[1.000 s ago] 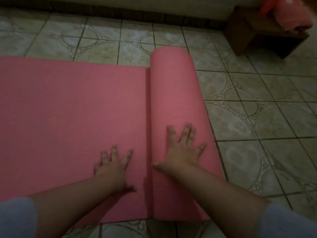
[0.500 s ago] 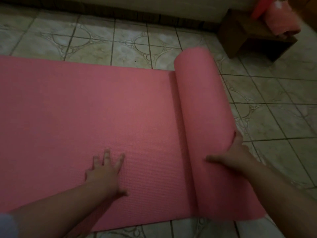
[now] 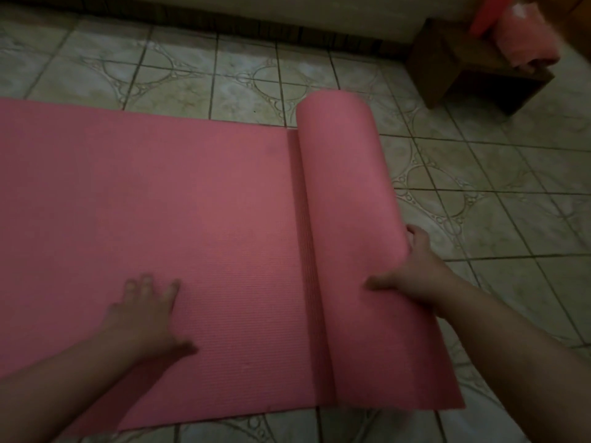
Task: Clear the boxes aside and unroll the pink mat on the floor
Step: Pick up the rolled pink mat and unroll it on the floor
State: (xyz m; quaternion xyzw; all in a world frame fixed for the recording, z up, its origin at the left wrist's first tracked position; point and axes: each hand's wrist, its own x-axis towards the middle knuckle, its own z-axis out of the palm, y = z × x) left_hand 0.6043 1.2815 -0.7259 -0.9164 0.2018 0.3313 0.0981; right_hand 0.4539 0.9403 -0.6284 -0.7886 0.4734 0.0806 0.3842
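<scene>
The right hand (image 3: pixel 415 276), at right of centre in the frame, grips the still-rolled part of the pink mat (image 3: pixel 192 235): the thumb lies across the top of the roll (image 3: pixel 348 219), pointing left, and the fingers curl out of sight around its far right side. The left hand (image 3: pixel 144 314), in the lower left, lies flat on the unrolled sheet with fingers straight and slightly spread, holding nothing. The mat covers the left and centre of the frame, its flat part running off the left edge. The roll lies on the sheet's right end, its long axis running from the lower right up toward the upper centre, so the mat's length runs left to right across the picture. To the right of the roll is patterned tiled floor (image 3: pixel 511 219). In the upper right corner, well apart from the roll, stands a low brown wooden bench (image 3: pixel 454 65) with a blurred pink and red bundle (image 3: pixel 524 36) on top. A dark baseboard (image 3: pixel 224 27) crosses the top of the frame. The lighting is dim.
</scene>
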